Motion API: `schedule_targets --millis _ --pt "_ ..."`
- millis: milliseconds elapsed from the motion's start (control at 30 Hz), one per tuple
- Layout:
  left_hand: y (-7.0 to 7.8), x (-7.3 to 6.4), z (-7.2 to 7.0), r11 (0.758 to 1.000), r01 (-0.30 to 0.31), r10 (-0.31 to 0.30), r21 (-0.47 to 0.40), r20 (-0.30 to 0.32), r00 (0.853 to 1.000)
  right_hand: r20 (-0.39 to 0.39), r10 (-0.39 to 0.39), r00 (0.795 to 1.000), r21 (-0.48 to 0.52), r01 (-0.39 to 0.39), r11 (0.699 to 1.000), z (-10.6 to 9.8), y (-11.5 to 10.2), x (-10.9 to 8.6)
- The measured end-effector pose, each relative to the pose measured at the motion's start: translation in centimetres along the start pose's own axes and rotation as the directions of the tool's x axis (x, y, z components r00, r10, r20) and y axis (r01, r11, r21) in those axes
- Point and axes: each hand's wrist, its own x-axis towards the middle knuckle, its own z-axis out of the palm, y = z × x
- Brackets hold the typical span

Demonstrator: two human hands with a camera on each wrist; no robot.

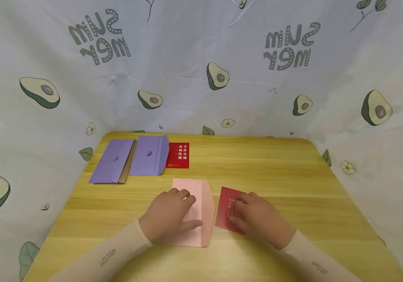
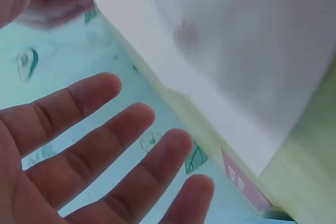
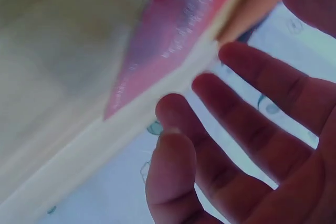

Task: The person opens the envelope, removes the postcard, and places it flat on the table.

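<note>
A pink envelope (image 1: 190, 239) lies on the wooden table with its flap spread out to the right. Over it is my left hand (image 1: 169, 213), and in the left wrist view its fingers (image 2: 157, 166) are spread and hold nothing. Just right of the envelope is a red card (image 1: 227, 203) with white script. My right hand (image 1: 259, 217) hovers at the card's right side, covering part of it. Seen from the right wrist, the loosely bent fingers (image 3: 252, 114) stand apart from the red card (image 3: 163, 51), holding nothing.
Two purple envelopes (image 1: 148, 156) lie at the back left of the table (image 1: 257, 168), the leftmost one with a brown edge showing. Beside them is another red card (image 1: 179, 156) with white characters. A white cloth (image 1: 187, 47) printed with avocados hangs behind the table.
</note>
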Motion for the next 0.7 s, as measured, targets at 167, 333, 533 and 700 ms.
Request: schedule_targets --millis 167,333,533,700 --pt "1.3 -1.7 -0.2 0.998 -0.063 0.062 0.005 0.056 0.996 -0.012 -0.042 0.999 -0.023 0.042 0.999 0.9 0.2 -0.4" --pt "2.2 -2.4 0.4 0.994 -0.107 0.105 0.014 0.082 0.991 -0.026 -0.085 0.996 -0.001 0.085 0.996 1.3 0.6 -0.6" --pt "2.8 -2.0 1.0 0.992 -0.124 0.123 -0.001 0.116 0.986 -0.025 -0.069 0.997 0.031 0.069 0.997 1.3 1.2 -0.5" --pt "2.9 -0.7 1.3 0.990 -0.143 0.144 -0.017 0.138 0.980 -0.015 -0.001 1.000 0.038 0.001 0.999 1.4 2.0 -0.5"
